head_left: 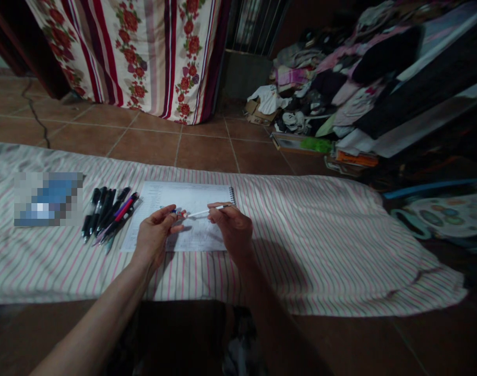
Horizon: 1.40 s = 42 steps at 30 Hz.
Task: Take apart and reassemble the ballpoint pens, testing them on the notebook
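My left hand (157, 234) is closed in a pinch on a small red and blue pen part (178, 212). My right hand (233, 225) is closed on a thin white pen (205, 211), whose tip points left toward that part. Both hands hover over a spiral notebook (183, 198) lying open on a striped cloth (320, 235). Several dark pens (107, 214) lie in a bunch just left of the notebook.
A blurred blue patch (48, 198) lies at the cloth's left. The cloth covers a tiled floor (207, 149). A floral striped curtain (144, 52) hangs behind. A pile of clothes and boxes (332, 89) fills the back right.
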### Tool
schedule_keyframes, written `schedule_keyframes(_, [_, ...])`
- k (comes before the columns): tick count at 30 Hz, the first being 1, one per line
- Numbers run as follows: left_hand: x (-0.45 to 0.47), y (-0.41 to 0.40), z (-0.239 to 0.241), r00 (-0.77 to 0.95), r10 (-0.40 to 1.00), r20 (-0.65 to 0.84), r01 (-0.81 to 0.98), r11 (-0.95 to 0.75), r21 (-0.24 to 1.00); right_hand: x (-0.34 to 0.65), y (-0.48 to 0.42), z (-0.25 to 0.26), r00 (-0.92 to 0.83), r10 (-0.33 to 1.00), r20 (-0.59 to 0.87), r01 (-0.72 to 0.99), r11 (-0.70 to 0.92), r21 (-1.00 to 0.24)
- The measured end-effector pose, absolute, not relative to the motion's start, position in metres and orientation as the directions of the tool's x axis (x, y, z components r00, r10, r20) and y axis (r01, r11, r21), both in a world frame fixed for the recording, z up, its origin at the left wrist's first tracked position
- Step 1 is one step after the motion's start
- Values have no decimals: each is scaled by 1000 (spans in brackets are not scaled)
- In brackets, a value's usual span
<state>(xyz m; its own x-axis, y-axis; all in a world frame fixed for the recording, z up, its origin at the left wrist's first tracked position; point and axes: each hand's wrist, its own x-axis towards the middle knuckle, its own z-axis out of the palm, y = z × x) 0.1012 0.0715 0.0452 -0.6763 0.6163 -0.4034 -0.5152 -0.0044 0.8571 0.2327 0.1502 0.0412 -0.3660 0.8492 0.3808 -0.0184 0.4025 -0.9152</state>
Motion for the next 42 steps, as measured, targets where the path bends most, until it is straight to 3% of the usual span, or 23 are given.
schedule_keyframes(16, [100,70,38,-663,653,-366,-460,30,887,233,151,40,-399,813,424,8,465,-885])
schedule_keyframes(20, [99,69,34,-671,695,-256,-286,76,955,233,150,40,-385,821,421,28,466,-884])
schedule_keyframes(25, [93,69,26,-712,697,-79,55,167,984,232,151,37,-361,855,372,7,402,-916])
schedule_keyframes(29, [89,67,24,-694,718,54,381,302,874,233,152,36,-336,870,362,-3,383,-924])
schedule_keyframes(34, [94,62,33,-652,741,160,656,446,609,233,153,37,-340,857,388,-20,405,-914])
schedule_keyframes(38, [97,59,34,-560,758,334,799,388,459,235,154,36,-333,863,381,-12,400,-916])
schedule_keyframes(42, [96,59,26,-465,752,466,868,285,407,235,154,36,-333,879,342,2,363,-932])
